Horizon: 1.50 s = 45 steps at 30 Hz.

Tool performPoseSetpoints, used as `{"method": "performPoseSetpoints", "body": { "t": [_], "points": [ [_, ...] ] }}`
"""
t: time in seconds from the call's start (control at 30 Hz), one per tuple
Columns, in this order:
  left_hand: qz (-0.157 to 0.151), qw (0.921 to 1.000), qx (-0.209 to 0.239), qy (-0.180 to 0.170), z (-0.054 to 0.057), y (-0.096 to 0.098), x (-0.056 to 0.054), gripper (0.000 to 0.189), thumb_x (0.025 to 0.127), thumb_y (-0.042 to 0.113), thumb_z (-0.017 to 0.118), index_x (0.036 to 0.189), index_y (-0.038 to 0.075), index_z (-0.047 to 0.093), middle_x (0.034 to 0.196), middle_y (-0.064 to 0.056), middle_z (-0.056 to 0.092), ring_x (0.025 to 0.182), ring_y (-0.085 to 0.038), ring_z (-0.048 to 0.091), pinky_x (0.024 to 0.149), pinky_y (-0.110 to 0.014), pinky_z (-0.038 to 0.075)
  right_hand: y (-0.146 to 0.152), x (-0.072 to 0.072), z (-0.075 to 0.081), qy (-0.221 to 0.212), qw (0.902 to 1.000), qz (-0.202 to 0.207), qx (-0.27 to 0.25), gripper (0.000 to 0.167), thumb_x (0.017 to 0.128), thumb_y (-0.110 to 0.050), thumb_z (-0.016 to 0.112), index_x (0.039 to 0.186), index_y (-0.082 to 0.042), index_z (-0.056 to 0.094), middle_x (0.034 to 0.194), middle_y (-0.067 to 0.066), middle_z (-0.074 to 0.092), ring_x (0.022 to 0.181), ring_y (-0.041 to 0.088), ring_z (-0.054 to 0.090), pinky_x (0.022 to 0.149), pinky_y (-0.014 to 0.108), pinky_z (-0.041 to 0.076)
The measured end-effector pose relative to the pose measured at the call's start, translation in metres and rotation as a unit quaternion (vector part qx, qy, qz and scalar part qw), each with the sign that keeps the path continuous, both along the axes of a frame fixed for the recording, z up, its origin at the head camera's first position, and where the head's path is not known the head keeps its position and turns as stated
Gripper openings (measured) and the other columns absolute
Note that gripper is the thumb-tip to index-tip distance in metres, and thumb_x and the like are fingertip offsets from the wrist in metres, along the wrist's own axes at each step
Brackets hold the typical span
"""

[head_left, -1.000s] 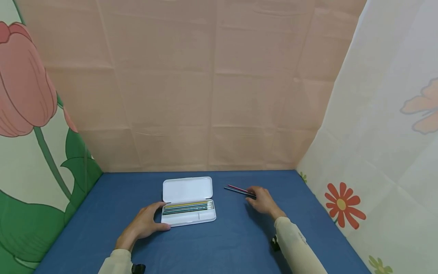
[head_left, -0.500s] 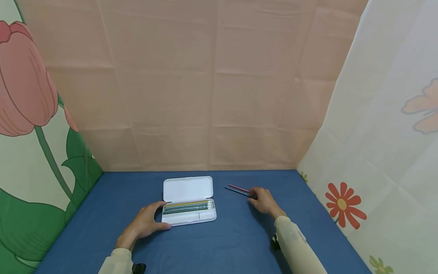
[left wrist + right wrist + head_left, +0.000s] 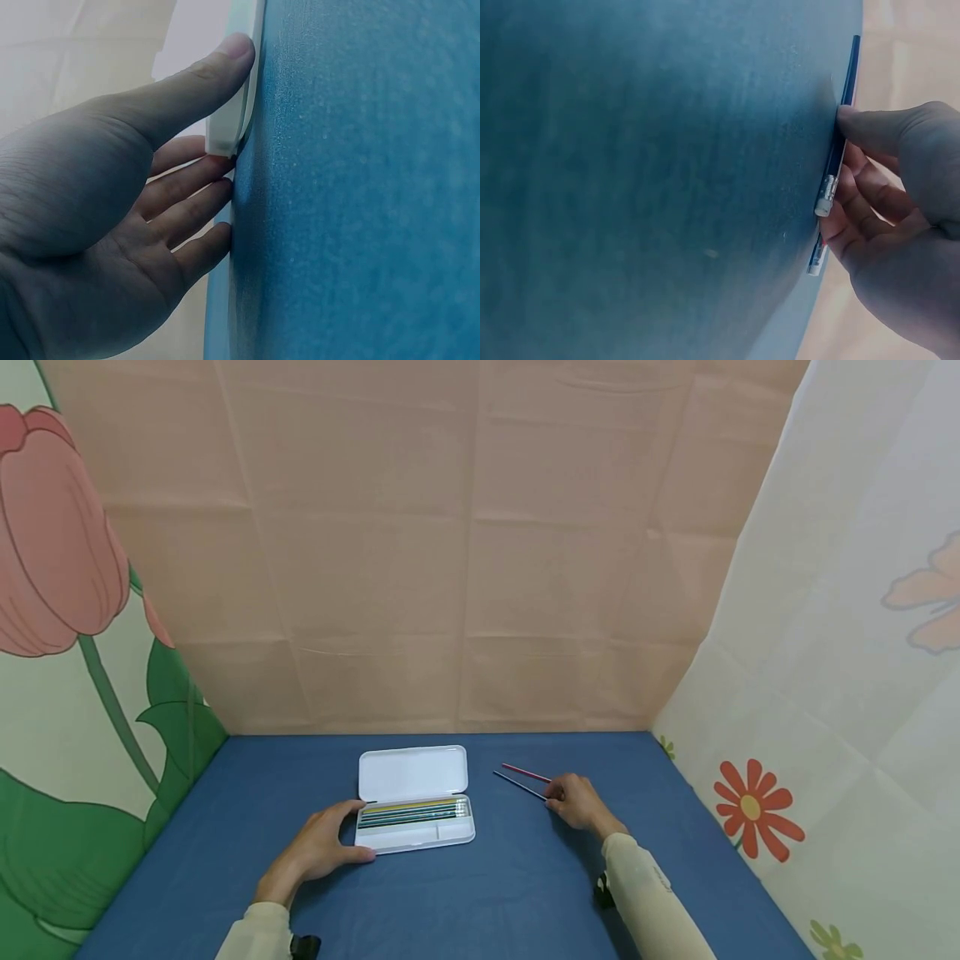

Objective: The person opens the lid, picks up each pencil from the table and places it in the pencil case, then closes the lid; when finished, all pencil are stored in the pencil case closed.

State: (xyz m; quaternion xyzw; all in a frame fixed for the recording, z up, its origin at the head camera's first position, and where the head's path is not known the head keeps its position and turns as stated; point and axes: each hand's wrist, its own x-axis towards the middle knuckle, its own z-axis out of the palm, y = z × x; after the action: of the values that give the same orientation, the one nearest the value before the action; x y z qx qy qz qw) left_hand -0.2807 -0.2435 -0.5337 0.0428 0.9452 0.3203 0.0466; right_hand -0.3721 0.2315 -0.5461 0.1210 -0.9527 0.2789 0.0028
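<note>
A white pencil case (image 3: 408, 842) lies on the table with its lid (image 3: 412, 774) swung back. Several green pencils and a yellow one (image 3: 408, 807) lie side by side inside. My left hand (image 3: 318, 843) grips the case's left end, thumb along the front edge and fingers at the back, as the left wrist view also shows. To the right of the case, my right hand (image 3: 577, 802) pinches a dark blue pencil (image 3: 835, 154) with a white eraser near the tabletop. A red pencil (image 3: 525, 772) lies beside it, partly hidden under the fingers; whether they touch it I cannot tell.
A blue cloth (image 3: 450, 910) covers the table. Behind it hangs a tan sheet (image 3: 465, 568), and patterned curtains stand at the left and right sides. A dark wrist device (image 3: 305, 947) shows at the left sleeve.
The dark blue pencil has turned slightly, so the two pencils now spread wider apart near my right hand. My right fingers have shifted a little. The left hand and case stay put.
</note>
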Motion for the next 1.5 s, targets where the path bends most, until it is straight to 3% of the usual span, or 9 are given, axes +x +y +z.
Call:
{"method": "performPoseSetpoints", "body": {
  "t": [0.5,1.1,1.5],
  "points": [
    [0.000,1.0000,0.004,-0.003,0.001,0.001,-0.001,0.100,0.081,0.038,0.104,0.161,0.002,0.056,0.169,-0.031,0.053,0.158,-0.058,0.047,0.127,-0.079,0.041,-0.003,0.003,0.002,0.001,0.9999,0.015,0.004,0.008,0.107,-0.001,0.074,0.109,-0.004,0.082,0.092,0.004,0.075,0.078,0.015,0.061,0.072,0.035,0.057],
    [-0.005,0.9999,0.010,0.004,0.002,0.001,0.000,0.099,0.081,0.038,0.104,0.160,0.001,0.057,0.168,-0.031,0.054,0.158,-0.058,0.048,0.126,-0.078,0.042,0.001,0.010,0.003,0.003,0.9996,0.017,-0.023,0.012,0.110,-0.005,0.070,0.115,-0.007,0.081,0.096,0.002,0.073,0.078,0.014,0.060,0.070,0.032,0.052],
    [-0.002,0.9999,0.011,0.003,-0.002,-0.002,0.000,0.100,0.080,0.039,0.104,0.160,0.001,0.058,0.168,-0.031,0.054,0.158,-0.059,0.048,0.126,-0.079,0.041,-0.013,0.018,0.019,0.056,0.9971,0.048,-0.019,0.012,0.110,-0.006,0.071,0.117,-0.007,0.080,0.102,0.002,0.074,0.082,0.011,0.058,0.072,0.030,0.051]
  ]
}}
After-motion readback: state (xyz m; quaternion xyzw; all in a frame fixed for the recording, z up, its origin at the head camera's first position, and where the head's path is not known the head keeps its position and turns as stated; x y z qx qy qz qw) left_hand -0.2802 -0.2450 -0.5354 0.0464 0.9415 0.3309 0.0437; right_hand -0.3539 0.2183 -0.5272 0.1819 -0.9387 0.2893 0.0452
